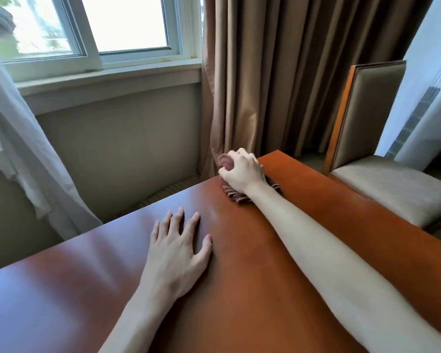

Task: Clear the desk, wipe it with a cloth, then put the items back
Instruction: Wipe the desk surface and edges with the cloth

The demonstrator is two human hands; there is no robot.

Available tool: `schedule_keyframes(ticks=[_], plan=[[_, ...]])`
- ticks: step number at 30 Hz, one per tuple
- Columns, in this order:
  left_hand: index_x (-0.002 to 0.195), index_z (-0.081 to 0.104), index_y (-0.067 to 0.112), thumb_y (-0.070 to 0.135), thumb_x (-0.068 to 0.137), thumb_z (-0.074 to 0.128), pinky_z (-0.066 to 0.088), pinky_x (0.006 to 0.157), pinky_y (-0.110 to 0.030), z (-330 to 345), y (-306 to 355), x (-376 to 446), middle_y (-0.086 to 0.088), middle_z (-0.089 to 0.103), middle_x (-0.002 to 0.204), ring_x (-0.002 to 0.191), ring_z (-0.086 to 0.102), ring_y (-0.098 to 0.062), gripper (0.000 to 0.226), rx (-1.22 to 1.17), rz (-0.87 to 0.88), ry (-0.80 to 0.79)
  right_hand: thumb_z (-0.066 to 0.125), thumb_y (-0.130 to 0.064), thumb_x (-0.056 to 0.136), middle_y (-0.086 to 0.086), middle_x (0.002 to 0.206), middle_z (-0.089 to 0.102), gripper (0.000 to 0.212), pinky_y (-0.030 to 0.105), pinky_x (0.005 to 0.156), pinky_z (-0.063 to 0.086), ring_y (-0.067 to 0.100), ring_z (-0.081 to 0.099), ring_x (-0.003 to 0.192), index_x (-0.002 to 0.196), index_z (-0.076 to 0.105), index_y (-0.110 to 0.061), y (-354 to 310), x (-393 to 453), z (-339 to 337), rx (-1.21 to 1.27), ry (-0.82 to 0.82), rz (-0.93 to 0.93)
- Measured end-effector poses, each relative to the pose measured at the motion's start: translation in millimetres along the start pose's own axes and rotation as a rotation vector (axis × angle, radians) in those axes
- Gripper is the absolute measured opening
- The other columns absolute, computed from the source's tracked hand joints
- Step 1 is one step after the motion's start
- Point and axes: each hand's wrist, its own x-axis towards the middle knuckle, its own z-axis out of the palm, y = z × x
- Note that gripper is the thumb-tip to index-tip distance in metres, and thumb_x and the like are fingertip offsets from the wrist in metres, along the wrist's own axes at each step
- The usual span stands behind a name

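Fingers of the right hand bunch the brown cloth beneath it on the desk; nearer, the left hand lies flat, fingers spread.

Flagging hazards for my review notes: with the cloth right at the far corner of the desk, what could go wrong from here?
1. The right hand grips the cloth at the far corner of the desk, and part of the cloth already overhangs the edge; another push outward could send it over.
2. The right arm is stretched far out, so the pressure may be light and the corner poorly wiped.
3. The left hand lies flat on the glossy top and may leave prints.
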Motion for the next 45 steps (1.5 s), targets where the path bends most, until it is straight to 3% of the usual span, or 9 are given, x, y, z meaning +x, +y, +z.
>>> schedule_keyframes(ticks=[5, 10, 14, 17, 19, 23, 31, 37, 45], plan=[[0.157, 0.022, 0.038, 0.07, 0.083, 0.002, 0.002, 0.125, -0.04, -0.2, 0.3, -1.5, 0.002, 0.014, 0.165, 0.154, 0.002, -0.02, 0.083, -0.008, -0.007, -0.006, 0.061, -0.041, 0.089, 0.01, 0.117, 0.058, 0.033, 0.043, 0.089, 0.047, 0.037, 0.055, 0.114, 0.11, 0.064, -0.015, 81.9, 16.2, -38.8, -0.057, 0.114, 0.195], [0.157, 0.025, 0.033, 0.071, 0.079, 0.0, 0.007, 0.124, -0.043, -4.5, 5.2, -2.1, -0.004, 0.019, 0.164, 0.153, 0.006, -0.026, 0.09, -0.017, 0.001, -0.04, 0.062, -0.041, 0.093, 0.01, 0.122, 0.059, 0.036, 0.044, 0.091, 0.049, 0.035, 0.054, 0.117, 0.116, 0.065, -0.014, 111.5, -52.0, -70.5, -0.088, 0.195, 0.275], [0.15, 0.035, 0.026, 0.064, 0.088, 0.01, 0.022, 0.117, -0.048, -6.7, 9.2, 0.5, -0.009, 0.033, 0.155, 0.146, 0.023, -0.032, 0.077, 0.095, 0.0, -0.083, 0.059, -0.045, 0.094, 0.005, 0.138, 0.056, 0.047, 0.048, 0.099, 0.051, 0.032, 0.051, 0.126, 0.133, 0.061, -0.018, 87.1, -137.8, -86.2, -0.063, 0.134, 0.221], [0.117, 0.053, 0.02, 0.058, 0.087, 0.012, 0.037, 0.092, -0.044, -16.4, 24.3, 6.9, -0.004, 0.051, 0.124, 0.123, 0.045, -0.027, 0.064, 0.2, 0.002, -0.086, 0.058, -0.046, 0.091, -0.003, 0.126, 0.057, 0.038, 0.045, 0.093, 0.054, 0.024, 0.053, 0.117, 0.12, 0.063, -0.023, 55.7, -208.0, -93.1, -0.013, 0.103, 0.13], [0.107, 0.056, 0.02, 0.052, 0.095, 0.023, 0.038, 0.092, -0.045, -19.0, 40.8, 10.7, -0.002, 0.054, 0.124, 0.122, 0.047, -0.026, 0.047, 0.189, 0.024, -0.069, 0.056, -0.047, 0.089, -0.008, 0.122, 0.056, 0.035, 0.04, 0.09, 0.054, 0.019, 0.052, 0.112, 0.117, 0.062, -0.026, 33.3, -248.2, -98.1, -0.009, 0.077, 0.024], [0.123, 0.05, 0.024, 0.05, 0.099, 0.028, 0.036, 0.102, -0.051, -2.3, 72.9, 16.1, -0.001, 0.05, 0.135, 0.13, 0.042, -0.029, 0.042, 0.058, 0.089, -0.083, 0.056, -0.049, 0.086, -0.018, 0.12, 0.054, 0.036, 0.035, 0.088, 0.052, 0.013, 0.052, 0.109, 0.118, 0.061, -0.032, 27.2, -283.8, -111.9, 0.052, 0.008, -0.094], [0.156, 0.024, 0.032, 0.062, 0.088, 0.01, 0.007, 0.123, -0.05, 17.3, 73.0, 26.7, 0.0, 0.018, 0.166, 0.154, 0.007, -0.029, 0.077, -0.04, 0.115, -0.109, 0.065, -0.044, 0.088, 0.002, 0.113, 0.06, 0.032, 0.035, 0.083, 0.045, 0.031, 0.058, 0.108, 0.108, 0.066, -0.019, 162.8, -167.7, -129.7, -0.106, 0.222, 0.267], [0.159, 0.014, 0.036, 0.064, 0.085, -0.001, 0.003, 0.124, -0.045, 16.4, 73.2, 23.8, 0.006, 0.01, 0.167, 0.154, -0.001, -0.022, 0.081, -0.005, 0.111, -0.09, 0.056, -0.041, 0.096, 0.012, 0.124, 0.059, 0.034, 0.046, 0.093, 0.047, 0.037, 0.054, 0.119, 0.116, 0.064, -0.014, 158.6, -26.8, -87.0, -0.175, 0.245, 0.389], [0.159, 0.005, 0.042, 0.066, 0.083, -0.004, -0.006, 0.124, -0.04, 17.1, 72.4, 22.8, 0.013, -0.002, 0.167, 0.153, -0.012, -0.015, 0.08, -0.009, 0.096, -0.071, 0.064, -0.044, 0.084, 0.0, 0.109, 0.06, 0.03, 0.041, 0.088, 0.052, 0.027, 0.06, 0.105, 0.105, 0.066, -0.022, 74.3, 52.4, -23.0, 0.044, -0.103, -0.106]])
